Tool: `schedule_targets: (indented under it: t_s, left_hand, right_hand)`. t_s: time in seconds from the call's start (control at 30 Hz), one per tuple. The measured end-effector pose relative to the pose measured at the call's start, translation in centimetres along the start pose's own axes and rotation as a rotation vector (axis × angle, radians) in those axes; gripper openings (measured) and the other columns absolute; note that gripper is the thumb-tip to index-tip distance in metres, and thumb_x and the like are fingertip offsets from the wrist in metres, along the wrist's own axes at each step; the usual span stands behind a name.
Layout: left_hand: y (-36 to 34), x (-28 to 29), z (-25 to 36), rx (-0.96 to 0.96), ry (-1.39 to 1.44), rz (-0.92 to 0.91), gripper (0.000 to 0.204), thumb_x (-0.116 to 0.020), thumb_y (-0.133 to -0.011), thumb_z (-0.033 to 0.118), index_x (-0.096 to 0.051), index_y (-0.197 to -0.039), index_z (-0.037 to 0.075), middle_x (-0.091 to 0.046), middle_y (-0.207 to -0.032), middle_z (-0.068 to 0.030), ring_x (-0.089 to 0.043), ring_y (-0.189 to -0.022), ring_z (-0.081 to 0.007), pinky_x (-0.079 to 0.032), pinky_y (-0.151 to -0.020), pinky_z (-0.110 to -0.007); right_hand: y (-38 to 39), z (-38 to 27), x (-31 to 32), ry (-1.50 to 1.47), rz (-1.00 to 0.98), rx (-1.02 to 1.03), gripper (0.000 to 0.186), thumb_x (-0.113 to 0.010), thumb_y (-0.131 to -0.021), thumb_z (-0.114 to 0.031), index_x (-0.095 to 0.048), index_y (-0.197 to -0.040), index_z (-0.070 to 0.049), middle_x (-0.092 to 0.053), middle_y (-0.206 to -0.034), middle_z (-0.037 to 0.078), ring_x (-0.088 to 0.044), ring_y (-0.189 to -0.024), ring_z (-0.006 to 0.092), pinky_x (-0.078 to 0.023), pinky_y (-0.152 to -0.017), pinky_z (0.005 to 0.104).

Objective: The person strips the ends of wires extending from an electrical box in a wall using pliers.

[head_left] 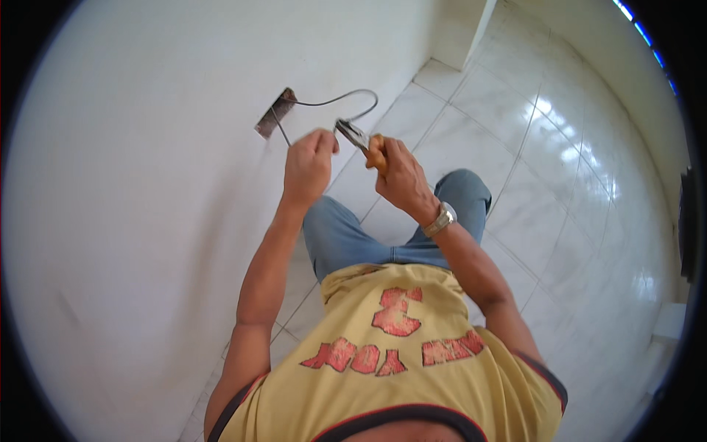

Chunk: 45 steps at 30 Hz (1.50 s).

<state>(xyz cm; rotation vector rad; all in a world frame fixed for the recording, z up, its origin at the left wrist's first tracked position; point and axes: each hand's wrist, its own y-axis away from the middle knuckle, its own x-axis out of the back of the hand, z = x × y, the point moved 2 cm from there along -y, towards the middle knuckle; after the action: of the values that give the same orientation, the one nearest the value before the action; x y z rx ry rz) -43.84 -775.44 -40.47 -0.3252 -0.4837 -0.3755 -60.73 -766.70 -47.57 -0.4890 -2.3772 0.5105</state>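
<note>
A dark electrical wire (372, 94) comes out of a rectangular box recess (274, 116) in the white wall and loops round toward the pliers. Another length of wire (282, 131) runs from the recess down to my left hand (308, 168), whose fingers are pinched closed on wire. In my right hand (405, 178) is a pair of pliers (353, 135) with orange handles and metal jaws. The jaws are at the looped wire's end, just right of my left fingertips. Whether they bite on the wire is too small to tell.
The white wall (132, 184) fills the left side, and a glossy pale tiled floor (530, 169) spreads to the right. A wall corner (460, 37) juts out at the far end. My knees (464, 188) are below my hands. A dark object (687, 221) stands at the right edge.
</note>
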Motion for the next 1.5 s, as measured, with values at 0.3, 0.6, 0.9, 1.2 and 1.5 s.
schedule_targets:
  t_s: [0.3,0.6,0.9,1.2,1.5]
  left_hand:
    - [-0.6,-1.5,-1.9,-0.028,0.033,0.046,0.034,-0.052,-0.105,0.023,-0.058,-0.077,0.005,-0.043,-0.060,0.0025,-0.039,-0.056,-0.0076,-0.034,-0.052,-0.031]
    - [-0.8,-2.8,-3.1,-0.063,0.046,0.037,0.038,-0.051,-0.107,0.027,-0.057,-0.076,0.007,-0.043,-0.063,0.0064,-0.033,-0.059,-0.0037,-0.030,-0.054,-0.025]
    - [-0.1,-1.0,-4.4,0.021,0.235,0.033,0.033,-0.051,-0.105,0.020,-0.058,-0.078,0.003,-0.044,-0.061,0.0023,-0.039,-0.057,-0.0073,-0.033,-0.053,-0.028]
    - [1.4,-0.6,-3.8,0.042,0.107,0.016,0.035,-0.053,-0.104,0.025,-0.059,-0.076,0.003,-0.047,-0.061,0.0020,-0.040,-0.057,-0.0088,-0.034,-0.053,-0.029]
    - [1.8,0.2,-3.7,0.160,0.323,-0.130,0.021,-0.067,-0.098,0.021,-0.075,-0.093,0.002,-0.059,-0.067,0.0024,-0.049,-0.061,-0.0066,-0.040,-0.056,-0.026]
  right_hand:
    - [-0.7,-0.6,0.7,0.068,-0.059,-0.093,0.032,-0.053,-0.081,0.003,-0.058,-0.112,0.002,-0.068,-0.087,0.021,-0.065,-0.080,0.0430,-0.053,-0.071,0.0440]
    - [0.5,1.4,0.4,-0.029,-0.187,-0.188,0.042,-0.054,-0.084,0.000,-0.057,-0.126,-0.002,-0.059,-0.076,0.007,-0.062,-0.070,0.0194,-0.051,-0.064,0.0366]
    - [1.3,-1.0,-0.2,-0.192,-0.305,-0.261,0.040,-0.057,-0.081,-0.003,-0.060,-0.121,0.000,-0.063,-0.077,0.014,-0.061,-0.068,0.0285,-0.048,-0.063,0.0376]
    - [1.1,0.9,-0.7,-0.205,-0.320,-0.256,0.031,-0.063,-0.081,-0.005,-0.059,-0.112,0.000,-0.065,-0.085,0.017,-0.061,-0.078,0.0347,-0.049,-0.070,0.0415]
    - [2.7,-2.8,2.3,-0.605,-0.591,-0.586,0.042,-0.063,-0.087,-0.009,-0.056,-0.126,0.002,-0.054,-0.080,0.000,-0.055,-0.066,0.0112,-0.046,-0.060,0.0277]
